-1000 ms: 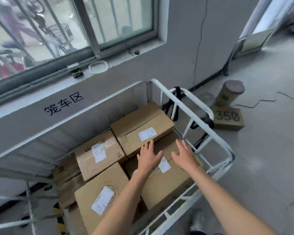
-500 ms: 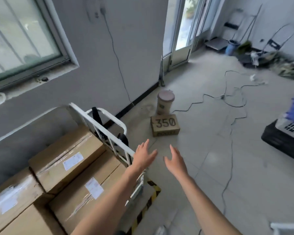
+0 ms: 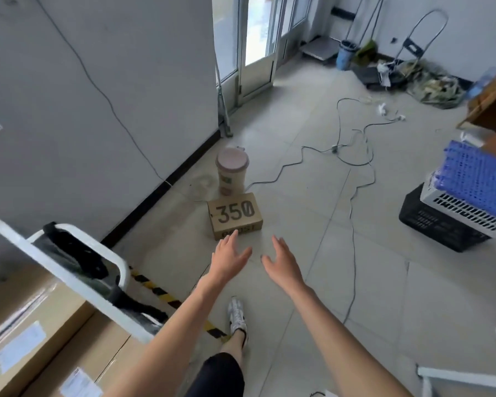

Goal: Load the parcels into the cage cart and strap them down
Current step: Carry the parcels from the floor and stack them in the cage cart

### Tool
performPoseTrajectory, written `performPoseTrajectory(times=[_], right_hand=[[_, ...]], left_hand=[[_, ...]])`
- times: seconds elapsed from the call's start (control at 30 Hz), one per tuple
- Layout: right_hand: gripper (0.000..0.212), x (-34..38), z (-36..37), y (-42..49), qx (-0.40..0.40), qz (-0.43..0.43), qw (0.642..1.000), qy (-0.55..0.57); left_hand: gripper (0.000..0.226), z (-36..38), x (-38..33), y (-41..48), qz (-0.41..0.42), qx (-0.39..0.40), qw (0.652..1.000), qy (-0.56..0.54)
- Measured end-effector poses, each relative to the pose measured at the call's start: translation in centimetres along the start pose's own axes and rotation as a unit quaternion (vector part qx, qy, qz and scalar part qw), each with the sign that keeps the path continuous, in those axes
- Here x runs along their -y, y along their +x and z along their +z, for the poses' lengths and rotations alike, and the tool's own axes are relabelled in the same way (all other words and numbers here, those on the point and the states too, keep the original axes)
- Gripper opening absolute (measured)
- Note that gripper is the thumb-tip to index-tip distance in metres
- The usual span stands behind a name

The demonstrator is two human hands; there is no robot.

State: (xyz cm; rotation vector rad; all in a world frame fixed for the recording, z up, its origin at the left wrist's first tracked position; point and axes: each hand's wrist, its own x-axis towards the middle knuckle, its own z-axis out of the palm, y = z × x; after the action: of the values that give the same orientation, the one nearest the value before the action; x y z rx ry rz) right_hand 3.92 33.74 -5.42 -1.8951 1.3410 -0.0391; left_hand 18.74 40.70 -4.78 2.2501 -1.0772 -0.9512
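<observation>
Small brown cardboard box marked "350" (image 3: 235, 214) sits on the pale tiled floor, out of the cart and straight ahead of you. I'd call that your next parcel. Your left hand (image 3: 228, 260) and right hand (image 3: 281, 263) are both out in front, fingers spread and relaxed, palms facing each other, holding nothing. The left fingertips hover just short of the box's near edge.

So this looks like the fetch step: loading is partly done, strapping not yet begun. Next you'll want to crouch, put a palm on each short side of the box and lift it level. Watch the beige cup with the pink lid (image 3: 232, 174) standing right behind it, close to touching; a sloppy pull could tip it. What's under that lid, I can't tell.

Down at your lower left, the white metal cage cart (image 3: 69, 270) already carries big brown cardboard parcels with white labels (image 3: 35, 319), packed edge to edge below the rail. A black webbing strap (image 3: 78, 253) hangs bunched over the cart's rail, unused, ready for tie-down.

Yellow-and-black hazard tape (image 3: 161, 292) runs along the floor beside the cart. Further right, a thin grey cable (image 3: 352, 196) snakes across the tiles, a trip risk on the way back. Far right, a black plastic crate (image 3: 430, 227) carries a white one, with a blue slatted panel (image 3: 481, 181) on top; contents hidden.
</observation>
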Motion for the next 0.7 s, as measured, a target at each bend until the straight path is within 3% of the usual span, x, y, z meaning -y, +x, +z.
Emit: performPoseTrajectory(times=[0.4, 0.7], right_hand=[[0.067, 2.5, -6.4, 20.1, 0.045, 0.016, 0.999, 0.003], [0.066, 1.6, -7.9, 39.0, 0.122, 0.01, 0.992, 0.007]], left_hand=[[0.071, -2.1, -6.4, 20.3, -0.036, 0.044, 0.998, 0.023], [0.07, -0.3, -7.5, 35.7, -0.153, 0.019, 0.988, -0.025]])
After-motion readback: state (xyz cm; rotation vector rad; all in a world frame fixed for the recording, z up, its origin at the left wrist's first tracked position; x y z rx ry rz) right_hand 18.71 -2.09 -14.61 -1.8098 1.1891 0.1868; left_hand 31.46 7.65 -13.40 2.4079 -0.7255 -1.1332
